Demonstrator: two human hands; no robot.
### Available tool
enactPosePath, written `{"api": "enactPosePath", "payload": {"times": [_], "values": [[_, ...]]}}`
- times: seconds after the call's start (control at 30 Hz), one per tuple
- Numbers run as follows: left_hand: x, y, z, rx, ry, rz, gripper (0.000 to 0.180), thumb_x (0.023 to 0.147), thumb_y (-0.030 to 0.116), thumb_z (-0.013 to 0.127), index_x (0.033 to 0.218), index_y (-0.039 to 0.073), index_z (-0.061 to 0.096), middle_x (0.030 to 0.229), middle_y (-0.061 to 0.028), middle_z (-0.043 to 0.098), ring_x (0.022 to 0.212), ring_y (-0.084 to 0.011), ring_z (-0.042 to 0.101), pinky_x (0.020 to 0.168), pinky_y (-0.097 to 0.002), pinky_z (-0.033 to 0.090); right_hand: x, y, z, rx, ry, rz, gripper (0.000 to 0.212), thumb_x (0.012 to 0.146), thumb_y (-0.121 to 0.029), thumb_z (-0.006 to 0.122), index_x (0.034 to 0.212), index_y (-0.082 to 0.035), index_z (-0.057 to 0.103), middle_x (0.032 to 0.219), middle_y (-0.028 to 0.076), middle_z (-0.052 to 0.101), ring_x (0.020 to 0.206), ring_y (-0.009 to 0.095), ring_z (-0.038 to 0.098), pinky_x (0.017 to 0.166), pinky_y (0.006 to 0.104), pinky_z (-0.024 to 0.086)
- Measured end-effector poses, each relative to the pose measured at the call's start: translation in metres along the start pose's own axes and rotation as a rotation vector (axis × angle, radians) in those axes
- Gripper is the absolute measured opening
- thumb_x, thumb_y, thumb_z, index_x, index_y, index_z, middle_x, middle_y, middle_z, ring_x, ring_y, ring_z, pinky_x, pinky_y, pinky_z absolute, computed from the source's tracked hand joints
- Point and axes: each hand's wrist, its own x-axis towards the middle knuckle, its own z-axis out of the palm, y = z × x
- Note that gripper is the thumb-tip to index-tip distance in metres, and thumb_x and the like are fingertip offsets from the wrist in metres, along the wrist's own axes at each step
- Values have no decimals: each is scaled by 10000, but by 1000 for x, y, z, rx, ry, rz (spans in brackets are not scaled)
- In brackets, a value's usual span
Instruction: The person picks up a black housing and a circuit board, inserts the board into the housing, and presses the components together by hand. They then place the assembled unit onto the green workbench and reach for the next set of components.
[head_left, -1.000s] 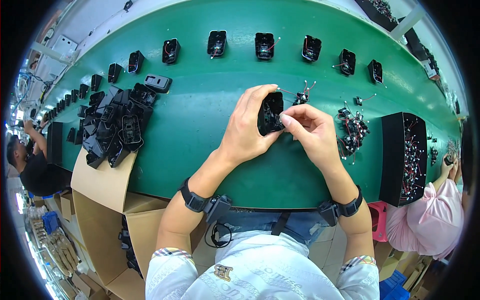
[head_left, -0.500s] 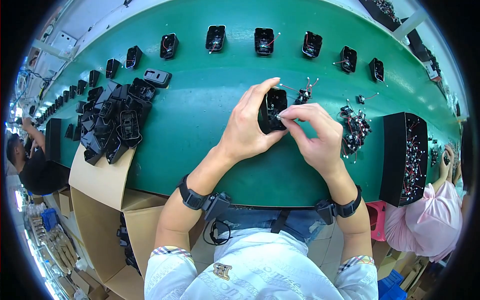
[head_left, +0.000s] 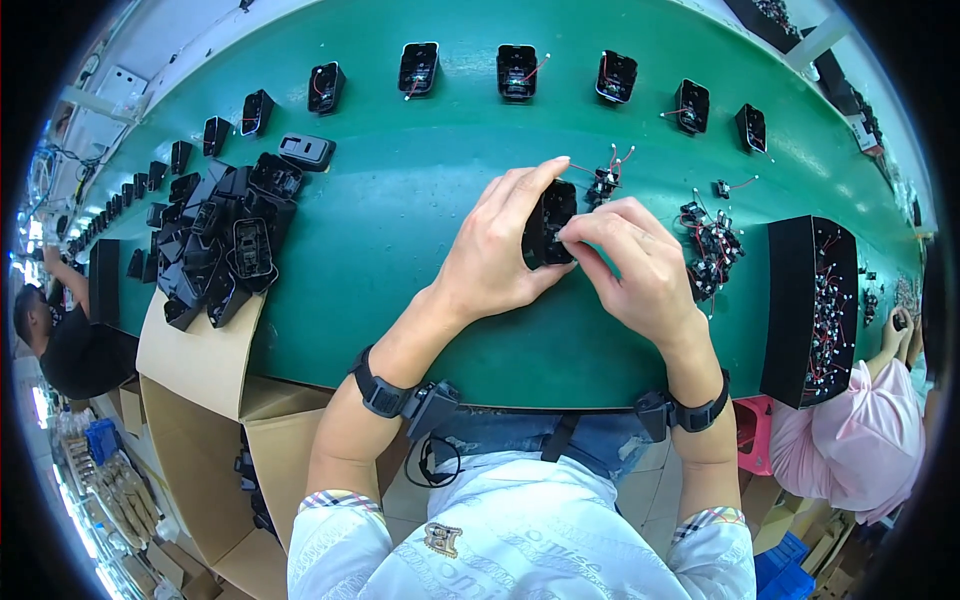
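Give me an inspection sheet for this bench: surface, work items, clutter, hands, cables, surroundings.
Surface: green table, glossy.
Work items: black housing in hand; a curving row of housings across the table's far part; loose wired parts right of the hands; more in a black bin.
Clutter: jumbled pile of housings on the left, partly over a cardboard box flap.
Left hand: grips the housing.
Right hand: fingertips at the housing's open face; anything pinched is hidden.
Cables: black cable looped below the left wrist's strapped device.
Surroundings: co-workers at far left and far right.
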Motion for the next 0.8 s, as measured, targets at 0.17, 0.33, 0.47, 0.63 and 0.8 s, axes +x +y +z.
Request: {"api": "enactPosePath", "payload": {"times": [0.17, 0.33, 0.47, 0.63, 0.8], "values": [[0, 0, 0, -34, -22, -13, 978, 598, 28, 885, 1493, 49, 491, 1286, -192, 628, 1159, -377, 629, 1006, -436, 516, -2, 2, 2, 75, -13, 56, 247, 751, 66, 809, 953, -29, 702, 897, 75, 722, 836, 255, 687, 719, 361, 563], [0, 1, 1, 26, -34, 29, 1005, 580, 32, 883, 1504, 47, 486, 1271, -189, 639, 1151, -381, 629, 1015, -447, 509, -3, -1, 4, 102, -18, 68, 237, 760, 71, 799, 950, -15, 685, 899, 84, 715, 835, 255, 688, 718, 352, 558], [0, -1, 2, -11, -49, 47, 1014, 597, 58, 912, 1509, 35, 469, 1323, -206, 620, 1195, -398, 611, 1022, -452, 509, -3, -2, 5, 170, -31, 143, 229, 767, 74, 790, 950, -10, 681, 900, 85, 718, 835, 247, 691, 715, 345, 557], [0, -2, 2, -167, -12, -38, 959, 630, 74, 919, 1480, 37, 476, 1307, -188, 638, 1175, -360, 644, 997, -434, 533, -3, -2, 5, 193, 76, 157, 292, 765, 32, 796, 1033, -23, 695, 1033, 100, 721, 917, 230, 688, 767, 346, 554], [-1, -5, 1, -338, 103, -64, 887, 674, 98, 917, 1443, 70, 475, 1318, -131, 627, 1145, -285, 668, 948, -398, 565, 0, 3, -10, 232, 115, 175, 341, 737, -52, 809, 1063, -36, 711, 1296, 152, 623, 1033, 272, 653, 837, 360, 546]]}}
